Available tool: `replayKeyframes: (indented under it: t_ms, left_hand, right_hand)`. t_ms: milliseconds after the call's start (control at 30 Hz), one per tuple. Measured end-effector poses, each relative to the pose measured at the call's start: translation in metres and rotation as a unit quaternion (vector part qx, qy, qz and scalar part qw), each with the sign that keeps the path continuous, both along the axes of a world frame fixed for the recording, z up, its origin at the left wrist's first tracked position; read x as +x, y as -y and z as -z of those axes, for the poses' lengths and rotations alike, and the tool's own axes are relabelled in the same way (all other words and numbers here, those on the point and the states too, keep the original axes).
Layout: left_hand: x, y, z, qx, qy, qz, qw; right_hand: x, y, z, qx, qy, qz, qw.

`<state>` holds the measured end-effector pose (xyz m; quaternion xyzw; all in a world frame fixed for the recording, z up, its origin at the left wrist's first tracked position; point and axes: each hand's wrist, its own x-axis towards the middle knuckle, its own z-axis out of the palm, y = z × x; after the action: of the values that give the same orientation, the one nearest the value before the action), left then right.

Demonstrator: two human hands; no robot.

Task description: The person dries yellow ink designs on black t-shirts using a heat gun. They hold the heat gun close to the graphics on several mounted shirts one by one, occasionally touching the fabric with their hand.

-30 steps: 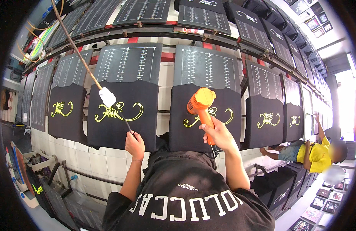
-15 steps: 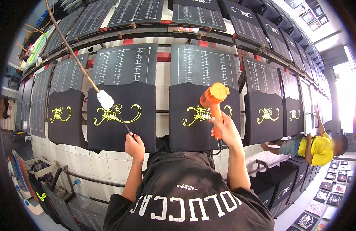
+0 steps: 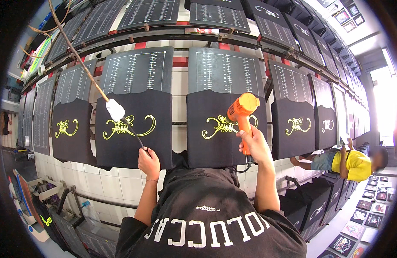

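My right hand [image 3: 257, 146] is wrapped round the handle of an orange heat gun [image 3: 244, 107], held over a black T-shirt [image 3: 211, 152] with a yellow line print. The gun hides part of that print. In my left hand [image 3: 149, 164], closed fingers grip a black power cord [image 3: 137, 138]. The cord runs up to a white socket block [image 3: 115, 110] on a brownish hanging cable [image 3: 80, 62]. Below them lies another black T-shirt [image 3: 134, 152] with the same yellow print, partly covered by block and cord.
Each shirt sits on a dark printing board [image 3: 226, 71] with white ruler marks. More boards and printed shirts [image 3: 293, 137] stretch both ways along metal rails [image 3: 181, 36]. At the right, a person in a yellow shirt [image 3: 349, 165] stands by the row. Other shirt-covered boards [image 3: 308, 202] stand behind me.
The heat gun has shifted slightly right over its shirt, uncovering a bit more print. My left hand keeps hold of the cord. The person at the right has drawn in a raised arm.
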<state>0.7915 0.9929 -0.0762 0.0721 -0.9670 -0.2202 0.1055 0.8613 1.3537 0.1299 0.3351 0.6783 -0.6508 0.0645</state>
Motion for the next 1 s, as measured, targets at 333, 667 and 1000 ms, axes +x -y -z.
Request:
replayKeyframes:
  t_ms: [333, 667, 1000]
  left_hand:
    - [-0.001, 0.0, -0.002, 0.002, -0.004, 0.007, 1.0]
    - [-0.001, -0.001, -0.004, -0.003, -0.007, 0.006, 1.0]
    - [0.0, -0.002, -0.007, -0.001, 0.011, 0.001, 1.0]
  right_hand:
    - [0.007, 0.013, -0.014, -0.038, 0.032, -0.058, 0.997]
    - [0.025, 0.012, -0.028, -0.034, 0.049, -0.074, 0.995]
    - [0.028, 0.01, -0.018, -0.034, 0.022, -0.03, 0.999]
